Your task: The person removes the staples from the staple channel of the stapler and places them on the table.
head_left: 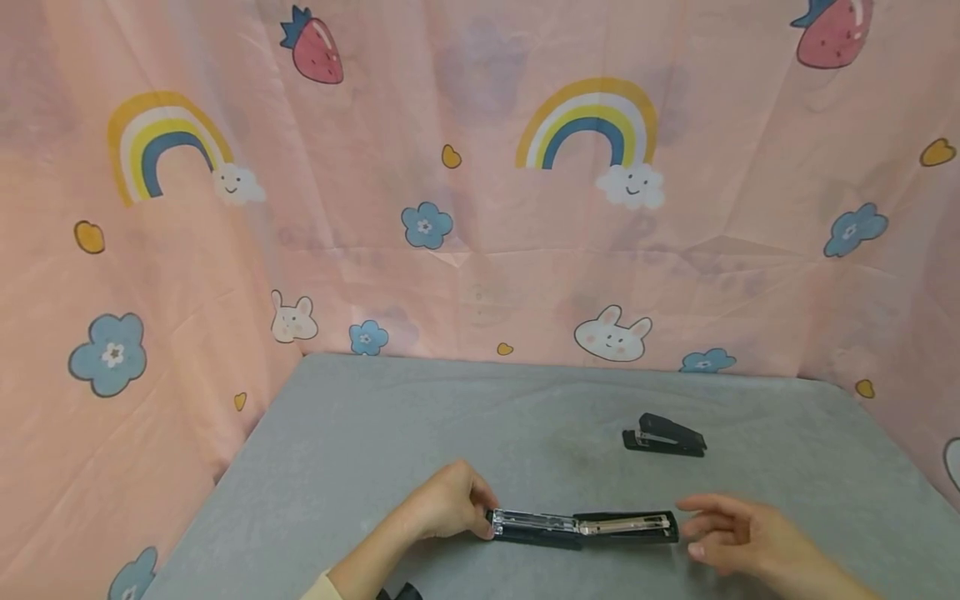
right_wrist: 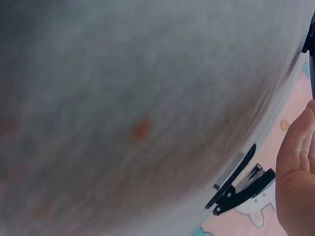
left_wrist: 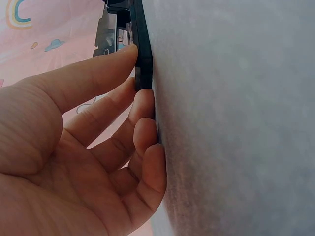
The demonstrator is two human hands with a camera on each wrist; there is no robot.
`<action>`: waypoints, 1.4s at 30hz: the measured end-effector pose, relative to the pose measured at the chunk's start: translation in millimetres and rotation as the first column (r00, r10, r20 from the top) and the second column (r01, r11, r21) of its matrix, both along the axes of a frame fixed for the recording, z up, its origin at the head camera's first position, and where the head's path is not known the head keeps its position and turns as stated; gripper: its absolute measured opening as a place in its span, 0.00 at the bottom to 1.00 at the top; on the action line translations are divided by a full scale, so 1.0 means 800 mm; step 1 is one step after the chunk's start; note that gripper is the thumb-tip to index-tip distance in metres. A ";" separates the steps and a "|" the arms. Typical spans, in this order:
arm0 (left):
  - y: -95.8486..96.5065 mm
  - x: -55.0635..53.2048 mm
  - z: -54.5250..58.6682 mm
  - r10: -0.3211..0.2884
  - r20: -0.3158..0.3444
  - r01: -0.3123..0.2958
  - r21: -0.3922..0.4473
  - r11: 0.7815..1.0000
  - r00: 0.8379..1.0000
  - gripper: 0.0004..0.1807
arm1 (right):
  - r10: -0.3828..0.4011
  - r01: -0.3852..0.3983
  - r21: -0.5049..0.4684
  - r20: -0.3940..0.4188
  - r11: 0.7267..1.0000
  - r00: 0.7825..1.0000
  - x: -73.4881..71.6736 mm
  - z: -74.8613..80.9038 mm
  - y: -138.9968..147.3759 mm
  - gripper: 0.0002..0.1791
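Note:
A black stapler (head_left: 540, 527), swung wide open with its metal staple channel showing, lies lengthwise near the front of the table. Its left end is pinched between the thumb and fingers of my left hand (head_left: 455, 504); the left wrist view shows the thumb on the side of the stapler's black base (left_wrist: 143, 44). Beside the stapler's right end is my right hand (head_left: 738, 533), its fingers loosely bent with nothing held between them. Only part of the right hand (right_wrist: 298, 172) enters the right wrist view, at the right edge.
Farther back on the grey tabletop (head_left: 420, 417) stands a second black stapler (head_left: 665, 435), its top arm raised at an angle. A pink printed curtain (head_left: 480, 275) hangs around the back and sides. A dark object (head_left: 407, 592) shows partly at the bottom edge.

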State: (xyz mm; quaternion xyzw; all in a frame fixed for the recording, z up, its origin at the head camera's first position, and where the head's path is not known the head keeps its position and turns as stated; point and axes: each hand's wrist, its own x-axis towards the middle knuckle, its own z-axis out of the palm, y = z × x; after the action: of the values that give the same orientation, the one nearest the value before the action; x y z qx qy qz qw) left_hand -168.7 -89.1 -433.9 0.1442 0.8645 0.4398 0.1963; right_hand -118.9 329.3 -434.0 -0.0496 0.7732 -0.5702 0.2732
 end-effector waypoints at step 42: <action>-0.002 -0.003 0.002 -0.095 -0.024 0.094 -0.051 0.994 0.995 0.21 | 0.070 -0.087 -0.193 -0.095 0.977 0.993 -0.011 -0.006 -0.044 0.24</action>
State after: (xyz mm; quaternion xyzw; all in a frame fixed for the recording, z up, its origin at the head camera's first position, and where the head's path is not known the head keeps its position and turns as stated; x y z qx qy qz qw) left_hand -171.4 -90.8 -432.1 0.1858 0.8698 0.4066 0.2088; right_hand -127.6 294.5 -438.6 -0.1318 0.7217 -0.6299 0.2549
